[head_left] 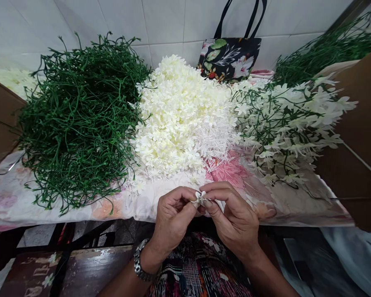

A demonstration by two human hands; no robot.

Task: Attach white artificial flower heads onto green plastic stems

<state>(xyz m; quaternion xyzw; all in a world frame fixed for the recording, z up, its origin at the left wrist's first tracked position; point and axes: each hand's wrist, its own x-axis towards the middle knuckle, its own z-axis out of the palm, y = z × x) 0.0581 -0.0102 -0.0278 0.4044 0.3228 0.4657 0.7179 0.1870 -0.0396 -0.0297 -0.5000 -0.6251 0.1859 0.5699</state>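
My left hand (172, 220) and my right hand (233, 218) meet just below the table's front edge, fingertips pinched together on one small white artificial flower (200, 197). A metal watch sits on my left wrist. Straight ahead on the cloth lies a big heap of loose white flowers (182, 115). A tangled pile of bare green plastic stems (80, 119) fills the left side. On the right lies a pile of green stems with white flowers on them (290, 123).
A floral cloth (24, 198) covers the table. A dark floral tote bag (230, 57) leans on the tiled wall behind. Brown cardboard (358, 123) stands at the right, with more green stems (327, 49) behind it. A dark bench (64, 268) lies below left.
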